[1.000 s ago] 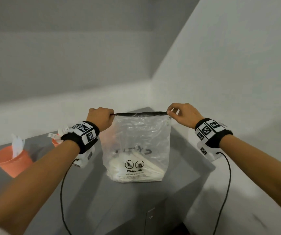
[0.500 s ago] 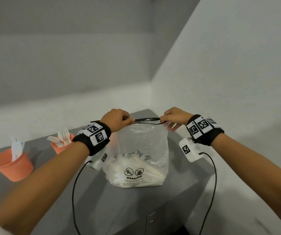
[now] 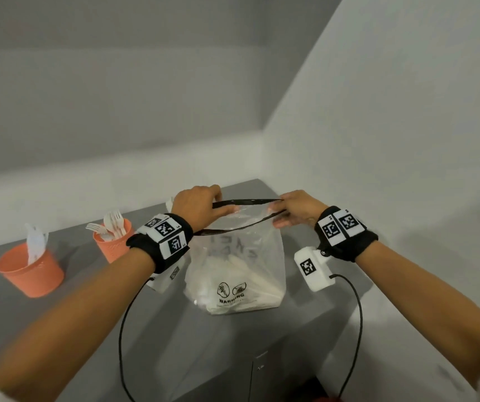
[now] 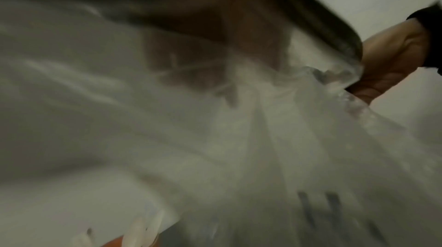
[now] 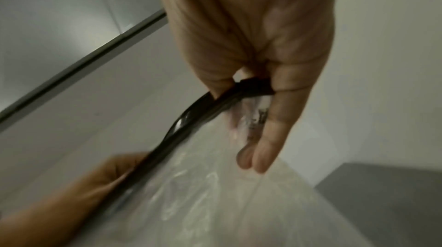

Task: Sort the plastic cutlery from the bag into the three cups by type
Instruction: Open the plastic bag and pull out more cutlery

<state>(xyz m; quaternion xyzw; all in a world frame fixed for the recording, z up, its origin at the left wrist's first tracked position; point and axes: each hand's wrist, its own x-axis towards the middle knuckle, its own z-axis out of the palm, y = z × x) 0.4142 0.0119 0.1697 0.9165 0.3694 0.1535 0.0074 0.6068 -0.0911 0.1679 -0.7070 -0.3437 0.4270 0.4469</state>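
A clear plastic bag stands on the grey countertop with white cutlery piled in its bottom. My left hand pinches the left end of its black zip strip. At the other end my right hand pinches the strip, and the two black edges stand apart. To the left, an orange cup holds white forks. Farther left, another orange cup holds a white utensil. The left wrist view shows blurred bag plastic.
The countertop ends in a corner just behind the bag, with a white wall on the right. Its front edge drops to a cabinet door below. Black cables hang from both wrist cameras.
My hands have come closer together and lower. The taut closed strip has slackened and parted, so the bag mouth now gapes open.
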